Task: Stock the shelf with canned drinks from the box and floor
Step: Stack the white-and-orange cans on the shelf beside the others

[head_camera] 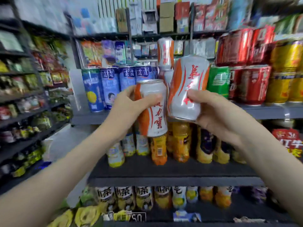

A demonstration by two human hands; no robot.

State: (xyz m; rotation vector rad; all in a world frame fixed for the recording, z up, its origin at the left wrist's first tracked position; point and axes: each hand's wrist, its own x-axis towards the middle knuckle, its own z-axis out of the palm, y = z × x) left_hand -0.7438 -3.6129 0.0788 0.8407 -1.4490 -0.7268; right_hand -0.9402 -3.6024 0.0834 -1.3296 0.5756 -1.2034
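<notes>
The left hand [126,105] grips one white-and-orange can, the left can [155,118], with its fingers wrapped over the upper half and the thumb on the near side. The right hand [211,112] clasps a second of the same kind, the right can [185,79], from below and the side, thumb across its front. Both cans are held in the air in front of the shelf [270,111], just beside each other; the left one leans its top to the left and sits lower, while the right one leans its top to the right. Behind the gap between them two more such cans stand on the shelf as a stack: the top can [165,53] in plain view, and the bottom can [168,77] mostly hidden. That makes four white-and-orange cans, two in hand and two shelved. To the left of the stack stand four blue cans [109,86]. To its right are one green can [218,81], then red cans [254,84] in two tiers and yellow cans [282,86] in two tiers, too blurred to count. The lower shelf [164,171] carries orange and pale bottles [158,149] in rows.
</notes>
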